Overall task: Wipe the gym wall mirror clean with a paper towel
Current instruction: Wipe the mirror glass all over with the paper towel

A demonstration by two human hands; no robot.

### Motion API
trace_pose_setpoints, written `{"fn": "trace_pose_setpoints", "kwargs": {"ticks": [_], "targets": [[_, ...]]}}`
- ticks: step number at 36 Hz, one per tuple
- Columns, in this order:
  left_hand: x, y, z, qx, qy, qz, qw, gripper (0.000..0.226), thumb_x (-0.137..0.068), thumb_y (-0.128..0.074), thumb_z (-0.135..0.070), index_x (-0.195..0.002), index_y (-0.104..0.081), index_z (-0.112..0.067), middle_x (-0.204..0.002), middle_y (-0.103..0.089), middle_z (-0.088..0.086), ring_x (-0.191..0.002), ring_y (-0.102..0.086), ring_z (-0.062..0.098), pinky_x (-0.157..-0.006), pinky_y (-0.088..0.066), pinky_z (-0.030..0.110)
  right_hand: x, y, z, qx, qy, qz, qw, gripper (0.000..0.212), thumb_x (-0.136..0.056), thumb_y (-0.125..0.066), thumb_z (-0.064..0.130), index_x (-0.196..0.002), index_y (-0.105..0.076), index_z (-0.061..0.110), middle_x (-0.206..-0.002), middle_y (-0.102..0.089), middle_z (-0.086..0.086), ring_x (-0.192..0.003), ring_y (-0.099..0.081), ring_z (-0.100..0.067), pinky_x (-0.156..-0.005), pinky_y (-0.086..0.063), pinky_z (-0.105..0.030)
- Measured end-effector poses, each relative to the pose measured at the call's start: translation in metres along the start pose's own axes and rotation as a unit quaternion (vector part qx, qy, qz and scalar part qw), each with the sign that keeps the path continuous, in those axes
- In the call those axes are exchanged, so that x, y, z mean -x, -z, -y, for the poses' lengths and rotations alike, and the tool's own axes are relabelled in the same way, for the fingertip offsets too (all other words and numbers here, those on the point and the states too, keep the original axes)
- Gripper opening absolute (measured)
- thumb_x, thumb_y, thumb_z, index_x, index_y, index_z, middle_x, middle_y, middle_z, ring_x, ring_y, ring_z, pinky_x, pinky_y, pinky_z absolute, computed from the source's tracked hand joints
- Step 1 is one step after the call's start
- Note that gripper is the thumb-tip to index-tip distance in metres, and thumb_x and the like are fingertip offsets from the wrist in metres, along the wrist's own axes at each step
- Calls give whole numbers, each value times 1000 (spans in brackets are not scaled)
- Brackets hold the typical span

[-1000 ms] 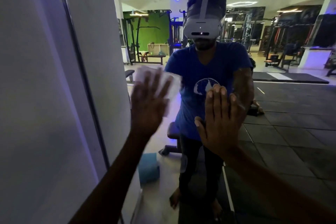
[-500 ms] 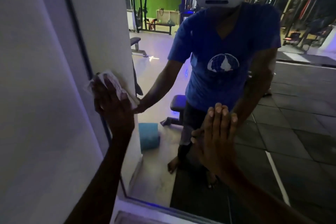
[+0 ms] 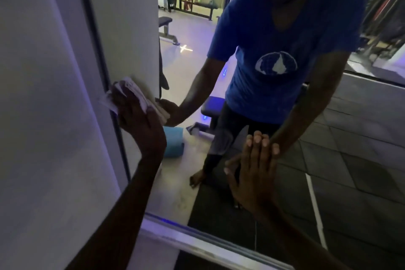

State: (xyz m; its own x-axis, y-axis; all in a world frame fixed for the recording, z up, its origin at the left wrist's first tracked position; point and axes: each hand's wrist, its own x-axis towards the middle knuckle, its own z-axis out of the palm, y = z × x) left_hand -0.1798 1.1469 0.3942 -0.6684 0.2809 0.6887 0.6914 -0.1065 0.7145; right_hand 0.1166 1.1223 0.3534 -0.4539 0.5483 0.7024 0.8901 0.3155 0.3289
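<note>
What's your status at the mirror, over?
Left hand presses paper towel at mirror's left edge. Right hand flat on glass. Nothing in the way.

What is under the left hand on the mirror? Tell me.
A crumpled white paper towel is pressed under the left hand against the wall mirror by its dark left frame edge. The hand covers the towel's middle and the glass beneath.
</note>
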Motion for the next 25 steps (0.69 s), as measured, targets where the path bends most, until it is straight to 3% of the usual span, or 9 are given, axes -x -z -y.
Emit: {"fn": "trace_pose_setpoints", "kwargs": {"ticks": [4,7,10,14,16,19,20,23,25], "targets": [[59,-18,-80,-41,21,2,999,69,-113,-18,-44,-162,-17,4,-165,-22,36,-153,-23,53,-123,-27,64,2,0,6,0,-10,1,1000,110,-93,-67,52,-163,-10,-9,-172,-2,-31,-162,1,-46,-130,0,-62],[133,-9,-119,-9,-172,195,966,67,-110,-4,-57,-166,11,-23,-172,19,13,-160,11,36,-130,4,55,7,-2,6,-13,6,15,1000,107,-93,-66,49,-164,-10,-8,-171,-2,-33,-161,1,-48,-129,-3,-65],[116,-1,-81,-3,-307,192,932,61,-112,-14,-52,-166,-5,-27,-175,15,7,-161,16,28,-129,9,48,11,0,-14,24,39,32,998,103,-99,-59,51,-165,-5,-6,-173,7,-28,-162,7,-42,-131,0,-57],[75,-88,128,-114,-4,243,963,80,-106,-26,-64,-166,-21,-12,-173,-13,19,-161,-8,34,-128,-11,62,19,-4,-35,64,61,43,995,96,-103,-42,54,-165,0,-6,-173,13,-26,-162,10,-39,-132,6,-51],[107,-153,211,-138,31,228,963,87,-103,-33,-68,-167,-17,-12,-173,-10,19,-162,-6,31,-129,-12,59,24,-7,-33,37,35,40,998,100,-101,-46,56,-165,2,-5,-174,15,-24,-162,11,-37,-132,7,-50],[120,-115,67,-180,94,163,966,104,-92,-43,-74,-168,2,-20,-174,18,14,-162,11,31,-131,-7,56,23,-12,-21,3,1,12,1000,112,-94,-58,58,-165,2,-5,-174,15,-22,-162,11,-38,-132,7,-52],[131,-88,8,-173,57,180,967,97,-97,-35,-71,-167,8,-20,-172,23,14,-161,15,33,-131,-1,55,22,-13,-17,3,-8,-2,1000,115,-92,-61,58,-165,0,-6,-174,15,-23,-162,11,-39,-131,7,-53],[157,-10,-78,-51,-258,236,935,70,-110,-17,-53,-166,12,-24,-171,24,12,-159,19,35,-129,12,52,20,-14,-13,7,-14,-23,1000,116,-91,-63,59,-164,-1,-7,-173,16,-24,-162,12,-39,-131,8,-54],[159,-34,0,-79,-328,254,906,64,-112,-19,-48,-168,4,-27,-174,8,12,-161,7,35,-129,-1,59,21,-14,-14,1,-12,-16,1000,114,-93,-57,61,-165,2,-5,-173,19,-22,-162,15,-37,-131,10,-52]]}}
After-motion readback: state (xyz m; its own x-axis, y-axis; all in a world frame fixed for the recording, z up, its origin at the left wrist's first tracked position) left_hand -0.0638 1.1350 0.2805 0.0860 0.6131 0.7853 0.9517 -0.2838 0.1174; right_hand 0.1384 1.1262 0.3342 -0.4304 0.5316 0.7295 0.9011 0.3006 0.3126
